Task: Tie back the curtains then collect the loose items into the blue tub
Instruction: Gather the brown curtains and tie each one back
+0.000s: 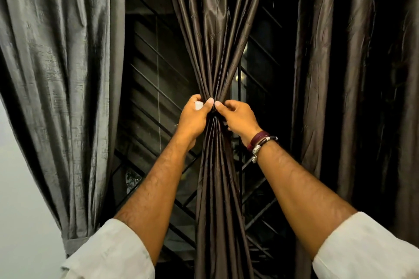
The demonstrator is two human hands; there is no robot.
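Your left hand [194, 118] and right hand [238, 118] meet at the waist of the middle curtain [215, 36], both closed around it, thumbs nearly touching in front. The cloth is dark brown and glossy, gathered into tight pleats between your palms and fanning out above and below them. Something small and white [198, 105] sits pinched under your left thumb; what it is cannot be told. Bracelets [260, 142] circle your right wrist. No writing or labels can be read anywhere.

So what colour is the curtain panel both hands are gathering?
Dark glossy brown, plain with no print, on the middle curtain panel; seen in the head view.
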